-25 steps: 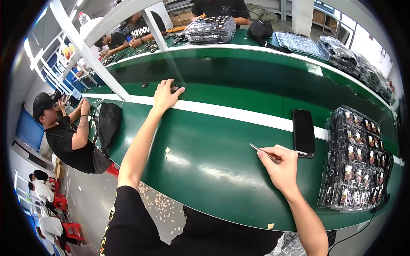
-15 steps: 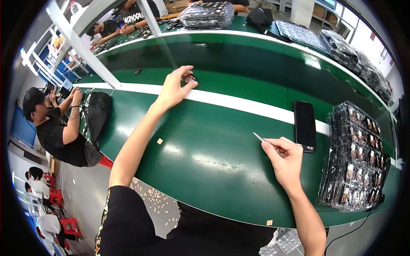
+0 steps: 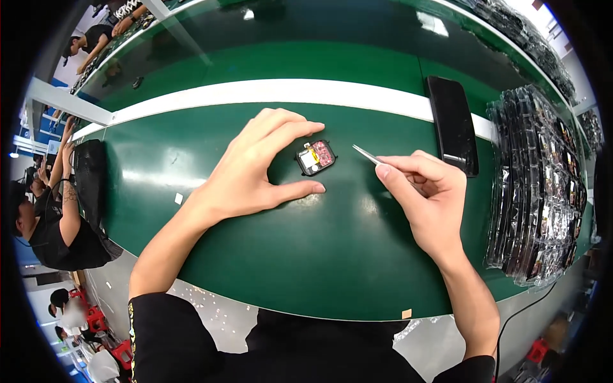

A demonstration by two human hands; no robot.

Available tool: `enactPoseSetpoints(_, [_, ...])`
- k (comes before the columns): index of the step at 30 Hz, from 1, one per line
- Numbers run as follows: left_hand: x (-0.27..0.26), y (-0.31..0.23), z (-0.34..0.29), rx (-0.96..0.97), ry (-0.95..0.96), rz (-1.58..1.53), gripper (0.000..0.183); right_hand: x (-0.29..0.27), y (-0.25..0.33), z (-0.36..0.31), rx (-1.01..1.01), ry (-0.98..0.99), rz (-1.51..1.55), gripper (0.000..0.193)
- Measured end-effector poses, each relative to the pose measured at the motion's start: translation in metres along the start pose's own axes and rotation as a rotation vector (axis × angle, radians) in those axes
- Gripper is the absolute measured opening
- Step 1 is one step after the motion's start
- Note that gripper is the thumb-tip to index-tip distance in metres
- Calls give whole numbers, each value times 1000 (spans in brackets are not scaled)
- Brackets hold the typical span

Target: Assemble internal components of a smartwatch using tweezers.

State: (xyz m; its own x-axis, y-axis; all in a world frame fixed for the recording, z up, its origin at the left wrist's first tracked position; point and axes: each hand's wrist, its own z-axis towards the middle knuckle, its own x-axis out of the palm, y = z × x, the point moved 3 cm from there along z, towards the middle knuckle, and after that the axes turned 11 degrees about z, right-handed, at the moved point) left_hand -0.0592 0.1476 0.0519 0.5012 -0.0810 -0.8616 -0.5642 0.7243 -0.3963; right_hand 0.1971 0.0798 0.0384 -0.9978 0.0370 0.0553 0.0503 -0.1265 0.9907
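Tweezers (image 3: 366, 154), one pair; phone (image 3: 453, 124), one; device (image 3: 317, 157), one: black-edged, rounded, pinkish and silver inside, yellow midway; on desk (image 3: 287, 268) between left hand (image 3: 249, 169), spread clear of it, and right hand (image 3: 429, 195), clamped on tweezers.

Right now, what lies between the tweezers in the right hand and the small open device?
Only bare green tabletop: in the head view, nothing sits between the tweezers and the small open device.
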Motion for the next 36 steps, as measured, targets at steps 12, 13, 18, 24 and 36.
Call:
enactPoseSetpoints(12, [5, 3, -2, 15, 31, -6, 55, 2, -3, -5, -21, -7, -62, 11])
enactPoseSetpoints(13, [7, 0, -3, -7, 25, -58, 54, 2, -4, -6, -14, -21, -39, 11])
enactPoseSetpoints(18, [10, -9, -5, 1, 151, -114, 55, 3, 3, -7, -93, 92, -184, 10])
enactPoseSetpoints(24, [10, -4, -5, 0, 152, -154, 56, 11, 4, -2, -241, 183, -328, 9])
enactPoseSetpoints(36, [12, -1, -4, 47, 122, -145, 56, 13, 3, -2, -260, 170, -399, 12])
